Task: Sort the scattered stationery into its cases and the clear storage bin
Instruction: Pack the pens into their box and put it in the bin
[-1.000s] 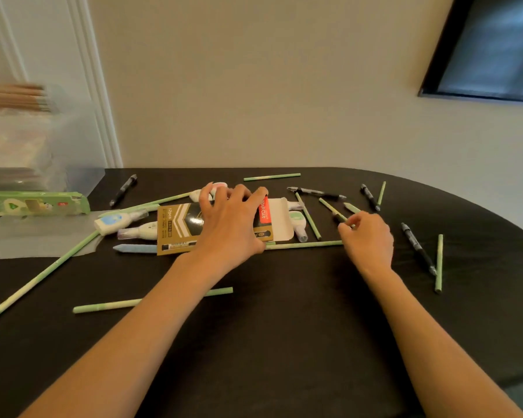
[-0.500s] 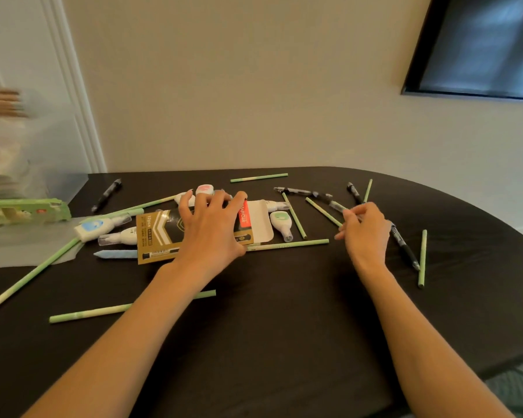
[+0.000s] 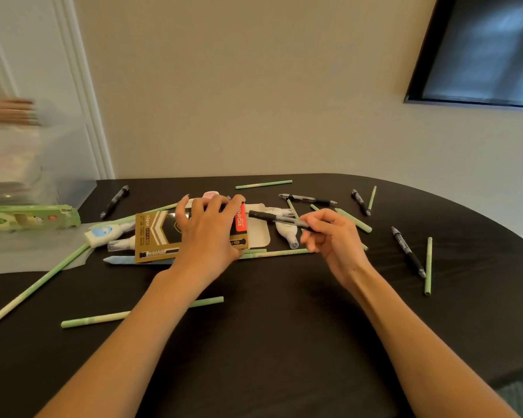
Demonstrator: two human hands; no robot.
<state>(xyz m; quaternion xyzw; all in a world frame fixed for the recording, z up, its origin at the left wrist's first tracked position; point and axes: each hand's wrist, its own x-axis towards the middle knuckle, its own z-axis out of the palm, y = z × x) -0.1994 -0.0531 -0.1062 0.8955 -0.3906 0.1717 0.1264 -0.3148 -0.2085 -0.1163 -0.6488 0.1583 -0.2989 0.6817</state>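
Most of the stationery is not yet sorted, judging by how much lies loose on the dark table (image 3: 284, 342). The left hand (image 3: 207, 233) lies spread over the gold pen box (image 3: 157, 236), fingers curled over its far edge, pinning it flat with its white end flap open toward the right. The right hand (image 3: 332, 239) pinches a black pen (image 3: 277, 219) in its fingertips, the pen lifted off the table and aimed left at that open end. Other black pens lie far left (image 3: 115, 200), far centre (image 3: 307, 199) and at the right (image 3: 408, 251), and green pencils (image 3: 263, 184) are scattered all round. Correction tape dispensers (image 3: 103, 233) sit just left of the box, and another (image 3: 286, 232) just right of it. The green pencil case (image 3: 27, 217) and the clear storage bin (image 3: 43, 164) wait at the far left; the bin's contents are too blurred to tell.
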